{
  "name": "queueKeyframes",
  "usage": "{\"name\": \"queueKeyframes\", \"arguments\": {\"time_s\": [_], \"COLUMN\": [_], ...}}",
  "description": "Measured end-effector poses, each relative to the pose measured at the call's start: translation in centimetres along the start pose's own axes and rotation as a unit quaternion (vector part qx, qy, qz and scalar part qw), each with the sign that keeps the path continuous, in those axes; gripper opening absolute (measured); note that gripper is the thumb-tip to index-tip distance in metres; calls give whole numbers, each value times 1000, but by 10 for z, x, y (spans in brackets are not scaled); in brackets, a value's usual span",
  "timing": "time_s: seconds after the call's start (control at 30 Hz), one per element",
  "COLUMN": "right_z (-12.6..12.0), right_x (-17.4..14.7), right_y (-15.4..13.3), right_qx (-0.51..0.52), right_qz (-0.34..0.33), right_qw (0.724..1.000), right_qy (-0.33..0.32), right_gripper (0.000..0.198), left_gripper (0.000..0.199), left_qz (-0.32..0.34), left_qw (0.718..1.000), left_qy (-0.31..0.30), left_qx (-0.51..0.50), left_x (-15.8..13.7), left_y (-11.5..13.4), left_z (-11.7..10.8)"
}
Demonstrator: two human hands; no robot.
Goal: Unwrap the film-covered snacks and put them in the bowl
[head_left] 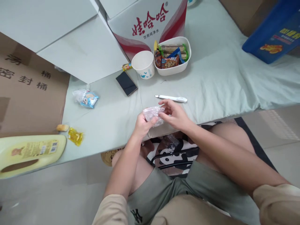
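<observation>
Plastic film (150, 111), clear and crumpled, up at the near edge of the table (112, 125), between both hands. Left hand (142, 125) closed on the film's left side, thumb across the front; right hand (174, 116) half open at the opposite side, fingers curled and slightly apart, tips at the film, firmness of that contact impossible to tell. On the white carton (131, 23) behind, 娃哈哈 in red with a ® mark, and beneath in smaller print 饮用纯净水. On the brown cardboard box (28, 100) at left, 密封桶 in black; on the blue container (264, 43) at far right, pale characters too blurred to read. Over the table, creased pale green cloth (222, 81); on top, a white pen-shaped tool (173, 98) just beyond the right hand, a dark-screened phone (126, 83), and a paper cup (143, 66) beside a white bowl (172, 71) of wrapped snacks (170, 62). Below, panda-print fabric (167, 160) and pale floor (70, 197).
</observation>
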State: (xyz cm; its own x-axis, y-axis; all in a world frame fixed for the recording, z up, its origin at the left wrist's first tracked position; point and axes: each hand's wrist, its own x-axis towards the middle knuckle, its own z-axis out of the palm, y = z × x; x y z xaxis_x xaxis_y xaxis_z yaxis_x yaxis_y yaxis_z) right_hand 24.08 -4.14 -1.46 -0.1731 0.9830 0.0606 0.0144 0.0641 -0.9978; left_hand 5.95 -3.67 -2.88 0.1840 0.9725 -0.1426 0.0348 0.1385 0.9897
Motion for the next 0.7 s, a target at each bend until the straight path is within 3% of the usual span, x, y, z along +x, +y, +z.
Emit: {"name": "queueKeyframes", "arguments": {"time_s": [0.07,0.17,0.23,0.33,0.5,0.57,0.7], "right_z": [0,-1,-3,-4,0,-1,-7], "right_x": [4,9,12,17,22,23,24], "right_y": [-1,-4,-7,-9,-8,-10,-17], "right_qx": [1,-24,-45,-69,-120,-143,-171], "right_qz": [5,3,-2,-7,-8,-13,-11], "right_qw": [1000,1000,999,998,991,986,980], "right_qy": [-6,2,1,-11,-63,-81,-97], "right_gripper": [33,25,18,14,14,14,16], "left_gripper": [48,39,36,35,30,29,28], "left_qz": [8,43,78,171,223,198,90], "left_qw": [999,986,962,913,835,807,749], "left_qy": [29,130,213,271,180,126,25], "left_qx": [35,100,149,253,470,543,656], "left_x": [1,14,35,84,181,212,258], "left_y": [-2,5,21,65,132,139,127], "left_z": [-6,-25,-42,-59,-45,-32,-12]}}
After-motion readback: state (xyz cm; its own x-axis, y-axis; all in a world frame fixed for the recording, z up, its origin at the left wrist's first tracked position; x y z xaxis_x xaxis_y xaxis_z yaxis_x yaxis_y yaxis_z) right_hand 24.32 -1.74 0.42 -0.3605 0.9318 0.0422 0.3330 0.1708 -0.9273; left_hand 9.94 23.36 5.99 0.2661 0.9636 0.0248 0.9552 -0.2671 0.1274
